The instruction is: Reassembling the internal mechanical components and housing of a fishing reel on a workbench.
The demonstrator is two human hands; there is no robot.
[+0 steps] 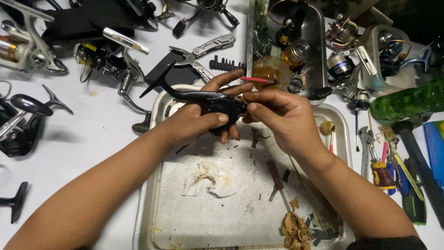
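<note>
My left hand grips a black fishing reel body above a metal tray; its long foot points up and left. My right hand pinches a thin red-handled tool whose tip meets the reel's right side. Both hands hover over the tray's far end. A crumpled stained tissue lies on the tray below them, with a small screwdriver and brown debris further toward me.
Several fishing reels and a multi-tool lie on the white table to the left and back. A second metal tray holds reel parts and a jar. Screwdrivers, a wrench and a green bottle crowd the right.
</note>
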